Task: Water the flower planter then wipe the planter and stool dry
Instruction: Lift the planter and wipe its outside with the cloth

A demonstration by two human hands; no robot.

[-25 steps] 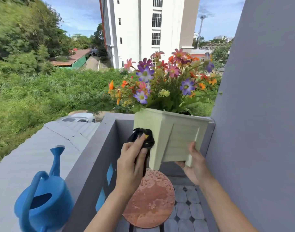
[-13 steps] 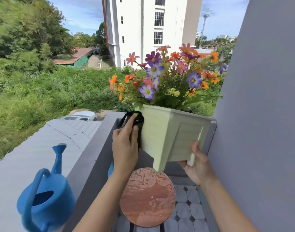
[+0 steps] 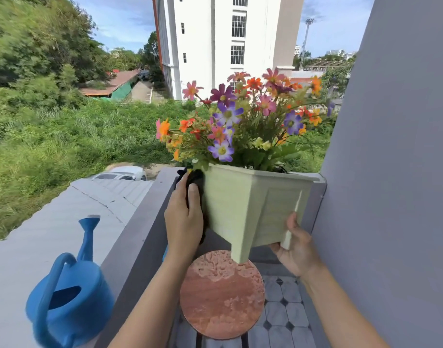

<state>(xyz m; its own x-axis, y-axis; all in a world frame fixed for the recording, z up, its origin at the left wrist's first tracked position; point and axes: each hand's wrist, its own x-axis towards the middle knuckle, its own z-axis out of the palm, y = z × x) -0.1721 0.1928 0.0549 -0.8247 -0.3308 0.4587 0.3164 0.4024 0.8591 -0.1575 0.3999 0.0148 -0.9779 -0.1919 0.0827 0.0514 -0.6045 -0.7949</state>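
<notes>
My left hand (image 3: 184,217) has its grip closed around a dark cloth (image 3: 195,180), pressing it flat against the left wall of the pale green planter (image 3: 243,204) just under the rim; I judge the cloth sits there because that side is what I am drying, and the palm backs it so the fabric bears on the ribbed face rather than sliding off. My right hand (image 3: 295,249) has its grip wrapped round the planter's lower right corner, fingers hooked behind one of its legs, thumb at the front. That hold carries the weight, and it explains why the planter hangs in the air, tilted a little, above the stool (image 3: 221,295) and not standing on it: lifted clear, its sides and feet can be reached, and the round reddish seat is left exposed for its own wipe. The seat looks blotchy with wet patches, so I take that part to be still undone. The flowers (image 3: 240,116) lean out over the balcony wall (image 3: 140,222), free of both hands. The blue watering can (image 3: 69,295) stands apart on the grey ledge to the left, outside the wall, which suggests the watering is finished and it is parked out of the way.
</notes>
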